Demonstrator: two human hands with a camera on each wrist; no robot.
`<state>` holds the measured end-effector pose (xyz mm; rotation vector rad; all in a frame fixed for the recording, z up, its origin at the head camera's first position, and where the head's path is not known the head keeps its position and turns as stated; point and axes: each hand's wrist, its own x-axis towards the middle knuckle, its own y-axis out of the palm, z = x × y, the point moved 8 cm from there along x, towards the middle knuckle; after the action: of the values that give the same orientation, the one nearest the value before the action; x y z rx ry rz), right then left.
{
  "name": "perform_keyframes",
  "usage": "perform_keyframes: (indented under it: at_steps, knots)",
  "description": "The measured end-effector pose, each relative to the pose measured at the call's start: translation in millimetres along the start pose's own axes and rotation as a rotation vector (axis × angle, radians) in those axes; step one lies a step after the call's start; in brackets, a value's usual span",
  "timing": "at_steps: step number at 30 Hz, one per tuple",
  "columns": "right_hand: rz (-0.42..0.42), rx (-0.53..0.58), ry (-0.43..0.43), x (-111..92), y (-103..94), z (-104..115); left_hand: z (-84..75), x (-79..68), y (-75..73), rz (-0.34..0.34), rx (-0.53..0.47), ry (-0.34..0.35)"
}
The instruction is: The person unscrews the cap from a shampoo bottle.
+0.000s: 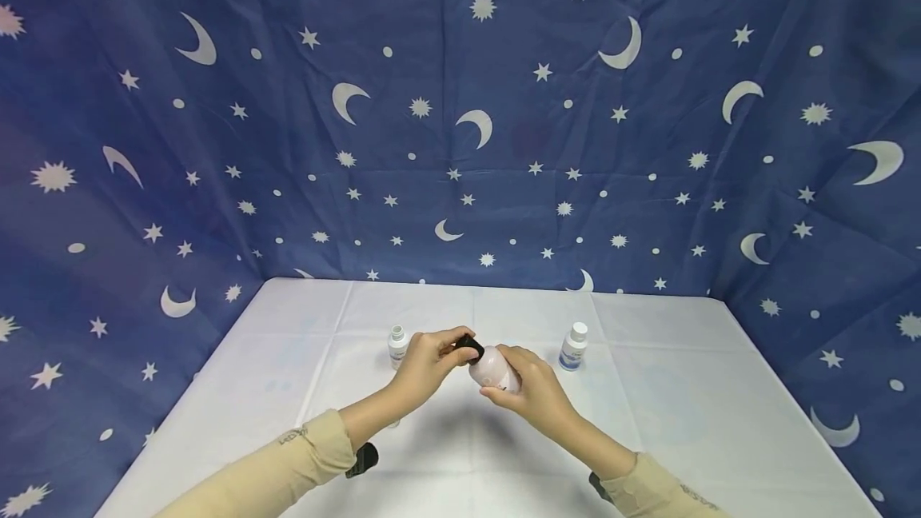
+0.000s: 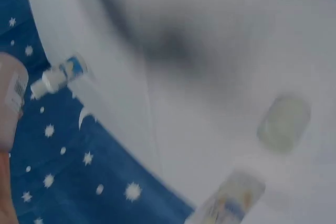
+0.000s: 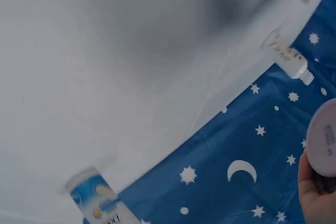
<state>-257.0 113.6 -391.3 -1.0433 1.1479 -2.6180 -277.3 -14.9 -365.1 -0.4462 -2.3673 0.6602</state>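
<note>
Above the table, my right hand grips the body of a pale pink bottle, which is tilted with its top toward the left. My left hand pinches the bottle's black cap between thumb and fingers. In the right wrist view the round base of the pink bottle faces the camera, with my right hand's fingers round it. A barcode label shows on the pink bottle in the left wrist view. Whether the cap is loose on the neck I cannot tell.
An uncapped white bottle stands behind my left hand. To the right stands a capped white bottle with a blue label. A whitish cap-like piece lies on the white tablecloth. A blue star-patterned curtain surrounds the table.
</note>
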Motion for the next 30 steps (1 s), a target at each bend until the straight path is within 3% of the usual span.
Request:
perform_keyframes:
  at_steps: [5, 12, 18, 21, 30]
  knots:
    - [0.030, 0.029, 0.031, 2.6, 2.1, -1.6, -1.6, 6.4, -1.8, 0.010, 0.047, -0.010]
    - [0.084, 0.048, 0.059, 0.0, 5.4, -8.0, 5.0, 4.3, 2.5, 0.052, -0.009, -0.139]
    - [0.116, 0.036, 0.049, -2.2, 5.4, -7.5, 9.5, -1.4, 1.5, 0.062, -0.046, -0.202]
    - [0.117, 0.026, 0.044, -3.2, 3.5, -7.4, 7.6, -2.3, -0.2, 0.079, -0.076, -0.183]
    - [0.125, 0.023, 0.028, -6.6, 2.6, -10.3, -8.4, -5.4, -8.4, 0.104, 0.027, 0.030]
